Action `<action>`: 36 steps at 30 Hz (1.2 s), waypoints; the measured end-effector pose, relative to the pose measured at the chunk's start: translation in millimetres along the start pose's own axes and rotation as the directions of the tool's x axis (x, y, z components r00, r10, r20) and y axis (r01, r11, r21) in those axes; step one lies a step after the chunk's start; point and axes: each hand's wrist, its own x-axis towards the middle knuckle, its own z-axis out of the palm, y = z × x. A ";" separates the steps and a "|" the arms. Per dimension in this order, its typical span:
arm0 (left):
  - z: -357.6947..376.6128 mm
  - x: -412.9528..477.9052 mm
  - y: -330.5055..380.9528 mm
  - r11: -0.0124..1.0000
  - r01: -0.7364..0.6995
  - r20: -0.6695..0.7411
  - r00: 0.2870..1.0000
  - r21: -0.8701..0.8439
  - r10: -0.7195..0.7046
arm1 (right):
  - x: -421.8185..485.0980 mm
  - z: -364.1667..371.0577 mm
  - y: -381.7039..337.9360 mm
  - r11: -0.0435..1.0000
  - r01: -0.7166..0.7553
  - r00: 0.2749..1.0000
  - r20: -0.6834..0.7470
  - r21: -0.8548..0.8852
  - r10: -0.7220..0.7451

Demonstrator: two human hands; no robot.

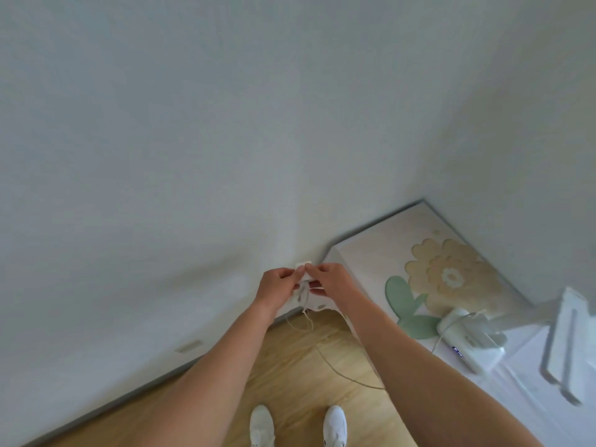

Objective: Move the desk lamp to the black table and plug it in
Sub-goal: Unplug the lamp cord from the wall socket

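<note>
Both hands met low against the wall (pixel 161 156), at a small white outlet plate (pixel 303 263) just above the fingertips. The left hand (pixel 276 288) was closed in a pinch on a small white piece, probably the plug (pixel 303 280), and the right hand (pixel 327 282) was likewise closed, thumb and forefinger nipping the same piece from the other side; blur hid the exact contact. A thin pale cord (pixel 342 369) dropped from between the hands, looped over the wood floor (pixel 300 366) below them and ran off to the right. The lamp (pixel 562 343), white and blurred, stood well to the right of the right hand on a white surface (pixel 503 401), near a white box-like device (pixel 471 346) and a flower-print panel (pixel 419 269) leaning at the wall. No black table was in view. Judgement: the step in hand was work at the outlet, and since the lamp was not on a black table, this was more likely pulling the plug free than pushing it in; I could not tell which from the picture. If unplugging, the next move would call for a straight pull away from the wall, gripping the plug body and not the cord, then gathering the loose cord so it did not drag or snag underfoot near the white shoes (pixel 335 425).
</note>
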 end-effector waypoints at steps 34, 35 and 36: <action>48.2 -8.9 28.2 0.986 -0.014 0.391 0.917 -0.168 0.079 | -76.9 -174.6 -15.4 0.513 0.368 0.906 -0.423 0.775 -0.011; 51.4 -6.1 38.0 0.971 -0.008 0.350 0.932 -0.241 0.094 | -77.9 -171.7 -10.5 0.515 0.349 0.920 -0.392 0.783 -0.028; 54.6 -3.9 48.7 0.954 -0.009 0.314 0.944 -0.300 0.107 | -79.2 -167.4 -5.3 0.521 0.321 0.935 -0.351 0.791 -0.042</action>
